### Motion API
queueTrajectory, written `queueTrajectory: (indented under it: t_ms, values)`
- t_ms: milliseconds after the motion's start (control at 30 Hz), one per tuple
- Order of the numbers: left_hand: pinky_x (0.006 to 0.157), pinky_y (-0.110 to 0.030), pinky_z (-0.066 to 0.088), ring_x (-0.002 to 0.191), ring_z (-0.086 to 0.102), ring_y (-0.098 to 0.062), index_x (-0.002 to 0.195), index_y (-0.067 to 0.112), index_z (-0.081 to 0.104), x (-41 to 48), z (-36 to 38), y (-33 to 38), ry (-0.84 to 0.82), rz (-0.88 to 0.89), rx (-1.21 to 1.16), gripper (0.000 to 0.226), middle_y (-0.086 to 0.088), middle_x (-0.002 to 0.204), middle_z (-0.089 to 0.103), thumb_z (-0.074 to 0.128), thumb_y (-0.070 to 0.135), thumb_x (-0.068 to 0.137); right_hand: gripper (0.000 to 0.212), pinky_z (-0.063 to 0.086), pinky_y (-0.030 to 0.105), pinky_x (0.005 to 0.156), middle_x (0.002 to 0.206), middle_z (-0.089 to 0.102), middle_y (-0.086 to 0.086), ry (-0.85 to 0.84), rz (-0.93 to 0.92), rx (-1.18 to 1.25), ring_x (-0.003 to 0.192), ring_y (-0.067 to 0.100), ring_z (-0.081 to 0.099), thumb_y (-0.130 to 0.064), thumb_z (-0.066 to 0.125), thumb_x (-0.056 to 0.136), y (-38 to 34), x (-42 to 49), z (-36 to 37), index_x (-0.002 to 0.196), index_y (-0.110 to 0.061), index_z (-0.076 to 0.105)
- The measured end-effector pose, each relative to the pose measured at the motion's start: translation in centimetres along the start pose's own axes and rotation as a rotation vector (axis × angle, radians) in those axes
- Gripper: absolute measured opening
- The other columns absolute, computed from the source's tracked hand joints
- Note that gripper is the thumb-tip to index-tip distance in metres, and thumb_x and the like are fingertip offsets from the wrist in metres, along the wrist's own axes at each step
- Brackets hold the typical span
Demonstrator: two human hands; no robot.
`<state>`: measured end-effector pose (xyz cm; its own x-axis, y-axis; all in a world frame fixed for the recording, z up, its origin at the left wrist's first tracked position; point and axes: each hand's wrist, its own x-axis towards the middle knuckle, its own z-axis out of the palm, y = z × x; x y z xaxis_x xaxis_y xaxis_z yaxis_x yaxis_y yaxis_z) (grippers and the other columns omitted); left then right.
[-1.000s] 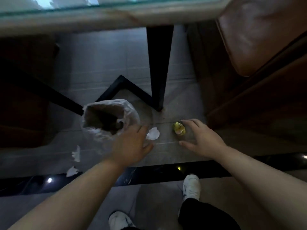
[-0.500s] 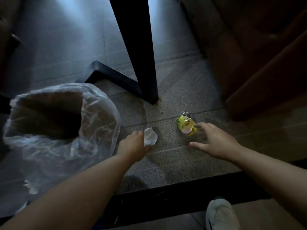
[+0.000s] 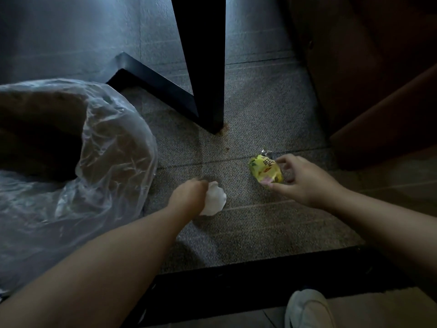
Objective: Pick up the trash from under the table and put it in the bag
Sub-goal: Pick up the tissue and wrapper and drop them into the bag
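A clear plastic bag (image 3: 111,147) lies open on the floor at the left, its mouth facing up and left. My left hand (image 3: 186,197) is closed around a crumpled white tissue (image 3: 216,200) just right of the bag. A yellow snack wrapper (image 3: 264,170) lies on the speckled floor near the black table leg (image 3: 203,67). My right hand (image 3: 305,178) pinches this wrapper between thumb and fingers.
A black angled floor brace (image 3: 151,88) runs left from the table leg. Brown furniture (image 3: 378,95) fills the right side. A black floor strip (image 3: 260,278) crosses in front, and my white shoe (image 3: 307,311) shows at the bottom.
My head has dropped lower and closer to the floor. My left hand closed around the tissue, and my right hand's fingers closed onto the yellow wrapper.
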<state>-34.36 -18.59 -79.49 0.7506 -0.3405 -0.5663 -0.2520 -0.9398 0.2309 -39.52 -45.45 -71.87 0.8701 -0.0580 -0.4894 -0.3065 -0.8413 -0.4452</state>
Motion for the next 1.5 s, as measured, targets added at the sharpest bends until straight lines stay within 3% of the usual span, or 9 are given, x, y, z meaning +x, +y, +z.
queueTrajectory:
  t_ms: [233, 367, 500, 733, 900, 1100, 1267, 1367, 1500]
  values:
    - [0.075, -0.038, 0.048, 0.090, 0.059, -0.034, 0.098, 0.006, 0.066, -2.3, -2.3, 0.7, 0.229, 0.080, -0.281, 0.015, -0.017, 0.098, 0.063, 0.057, 0.012, 0.087, 0.073, 0.052, 0.042, 0.087, 0.126, 0.052, 0.002, 0.017, 0.002, -0.015, 0.105, 0.021, 0.060, -0.056, 0.073, 0.071, 0.3, 2.5, 0.6, 0.131, -0.027, 0.044]
    - [0.070, -0.038, 0.051, 0.080, 0.062, -0.032, 0.090, 0.006, 0.068, -4.2, -4.0, 1.9, 0.367, 0.175, -0.356, 0.010, -0.016, 0.089, 0.067, 0.062, 0.012, 0.084, 0.084, 0.052, 0.046, 0.086, 0.131, 0.045, 0.004, 0.013, 0.031, -0.193, 0.117, 0.028, 0.054, -0.066, 0.068, 0.067, 0.2, 4.1, 2.2, 0.136, -0.031, 0.033]
    - [0.066, -0.028, 0.046, 0.075, 0.063, -0.029, 0.091, 0.005, 0.068, -6.0, -5.3, 2.8, 0.388, 0.266, -0.339, 0.010, -0.013, 0.089, 0.067, 0.063, 0.008, 0.083, 0.095, 0.048, 0.046, 0.087, 0.132, 0.040, 0.009, -0.039, 0.067, -0.341, 0.120, 0.032, 0.048, -0.068, 0.069, 0.065, -0.4, 5.4, 3.5, 0.140, -0.033, 0.022]
    - [0.062, -0.029, 0.044, 0.069, 0.060, -0.027, 0.093, 0.004, 0.068, -7.0, -7.8, 3.2, 0.384, 0.345, -0.271, 0.013, -0.012, 0.087, 0.061, 0.058, 0.010, 0.087, 0.065, 0.049, 0.043, 0.076, 0.122, 0.044, 0.008, -0.021, -0.012, -0.404, 0.111, 0.032, 0.053, -0.047, 0.068, 0.076, -0.2, 5.9, 4.0, 0.127, -0.024, 0.036]
    - [0.062, -0.040, 0.053, 0.067, 0.060, -0.029, 0.088, 0.003, 0.068, -8.3, -11.8, 3.1, 0.411, 0.434, -0.191, 0.014, -0.013, 0.084, 0.060, 0.056, 0.011, 0.087, 0.062, 0.044, 0.034, 0.065, 0.120, 0.047, 0.002, 0.069, -0.114, -0.314, 0.105, 0.026, 0.057, -0.053, 0.065, 0.075, -1.8, 4.2, 0.9, 0.126, -0.029, 0.039]
    - [0.058, -0.015, 0.042, 0.062, 0.056, -0.011, 0.089, 0.008, 0.070, -13.2, -19.7, 0.1, 0.495, 0.506, -0.067, 0.010, -0.003, 0.083, 0.063, 0.062, 0.010, 0.084, 0.067, 0.052, 0.033, 0.063, 0.124, 0.043, -0.007, 0.159, -0.372, -0.188, 0.095, 0.016, 0.057, -0.056, 0.064, 0.074, -10.2, 0.1, -4.1, 0.131, -0.032, 0.038]
    - [0.065, -0.006, 0.036, 0.068, 0.055, -0.005, 0.084, 0.013, 0.070, -17.7, -24.5, -6.6, 0.653, 0.385, -0.047, 0.006, 0.001, 0.084, 0.065, 0.064, 0.012, 0.083, 0.054, 0.050, 0.027, 0.077, 0.105, 0.045, -0.022, 0.082, -0.425, 0.179, 0.093, 0.005, 0.055, -0.049, 0.071, 0.071, -18.2, -2.1, -6.5, 0.116, -0.043, 0.042]
    - [0.069, -0.002, 0.037, 0.071, 0.055, -0.004, 0.084, 0.012, 0.070, -20.1, -26.0, -11.6, 0.756, 0.262, -0.076, 0.007, 0.001, 0.085, 0.064, 0.066, 0.007, 0.079, 0.058, 0.054, 0.032, 0.080, 0.106, 0.059, -0.013, -0.011, -0.515, 0.327, 0.094, 0.008, 0.063, -0.051, 0.075, 0.067, -23.4, -2.3, -6.7, 0.117, -0.041, 0.048]
    - [0.065, -0.016, 0.041, 0.070, 0.060, -0.014, 0.086, 0.010, 0.071, -21.3, -25.5, -17.0, 0.781, 0.133, -0.086, 0.011, 0.000, 0.087, 0.063, 0.066, 0.004, 0.079, 0.051, 0.052, 0.021, 0.075, 0.104, 0.065, -0.014, -0.030, -0.661, 0.387, 0.093, 0.001, 0.064, -0.054, 0.072, 0.067, -30.5, -1.3, -5.8, 0.112, -0.042, 0.051]
